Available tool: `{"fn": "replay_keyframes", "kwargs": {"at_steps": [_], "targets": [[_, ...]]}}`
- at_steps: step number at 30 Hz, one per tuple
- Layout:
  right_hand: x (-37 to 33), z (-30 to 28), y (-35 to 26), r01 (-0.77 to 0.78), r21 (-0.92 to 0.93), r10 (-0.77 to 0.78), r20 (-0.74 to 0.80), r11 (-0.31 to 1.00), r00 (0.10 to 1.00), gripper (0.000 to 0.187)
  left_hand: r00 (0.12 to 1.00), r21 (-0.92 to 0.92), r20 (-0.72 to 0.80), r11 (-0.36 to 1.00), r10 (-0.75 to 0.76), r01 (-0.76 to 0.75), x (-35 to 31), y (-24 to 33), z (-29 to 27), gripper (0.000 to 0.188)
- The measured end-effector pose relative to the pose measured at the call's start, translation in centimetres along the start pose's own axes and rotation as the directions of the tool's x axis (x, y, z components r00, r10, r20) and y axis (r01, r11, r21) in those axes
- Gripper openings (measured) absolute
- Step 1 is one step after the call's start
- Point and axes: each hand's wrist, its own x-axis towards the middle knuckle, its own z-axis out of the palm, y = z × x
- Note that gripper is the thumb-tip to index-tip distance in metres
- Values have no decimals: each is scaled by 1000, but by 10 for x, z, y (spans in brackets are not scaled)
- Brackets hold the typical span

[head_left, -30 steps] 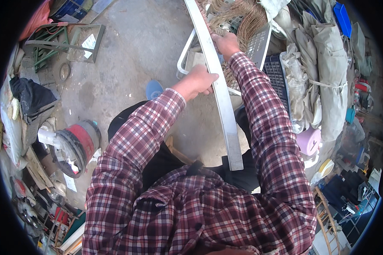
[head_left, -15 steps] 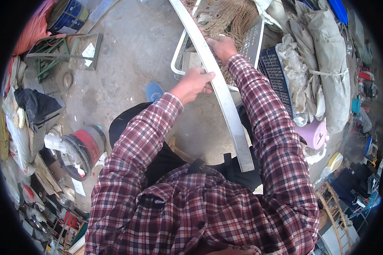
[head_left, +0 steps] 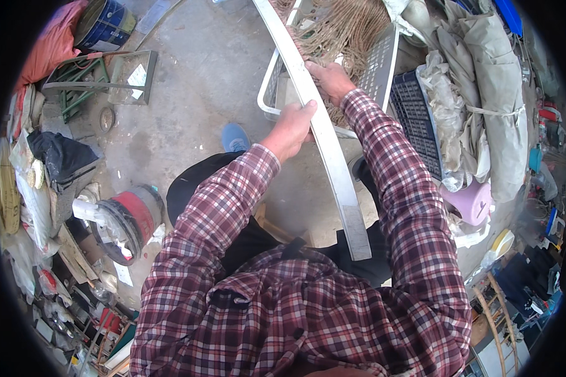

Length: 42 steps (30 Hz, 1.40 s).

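A long, flat, whitish bar [head_left: 330,154] runs from the top edge of the view down to my lap; fisheye bending makes it look curved. My left hand [head_left: 290,127] grips it from the left side, thumb laid on its upper face and fingers curled beneath. Higher up, at the bar's right edge, my right hand [head_left: 332,81] is closed on it, its fingers partly hidden. Past my right hand, brown knotted cords [head_left: 352,31] hang in a bundle over a white plastic basket [head_left: 265,94]. The bar crosses above that basket.
At right stand a dark blue crate [head_left: 415,119] with plastic sheeting, a tied grey tarp roll [head_left: 497,107] and a lilac bucket [head_left: 471,202]. To the left are a red-and-black bucket [head_left: 132,217], a green metal frame [head_left: 85,85] and a blue drum [head_left: 110,25].
The view has shifted slightly, so the surroundings sit a little further right. My left hand has slid or turned a bit on the bar, its thumb now pointing more upward. Both hands keep their hold.
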Motion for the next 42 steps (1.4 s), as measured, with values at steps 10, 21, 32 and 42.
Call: {"fn": "replay_keyframes", "kwargs": {"at_steps": [10,21,32,42], "targets": [[6,13,-21,111,-430,-157,-71,896,985,52,999,63,33,997,-36,34,-9,12,-10,34],[74,25,-5,-33,70,40,-100,997,994,36,998,103,8,992,-69,67,-7,17,-10,36],[68,19,0,79,-53,-86,-165,996,983,27,1000,135,-5,991,-13,13,-2,12,-10,36],[-142,-76,-47,-7,-449,65,114,894,991,75,955,475,-119,860,273,-187,12,41,-7,32]]}}
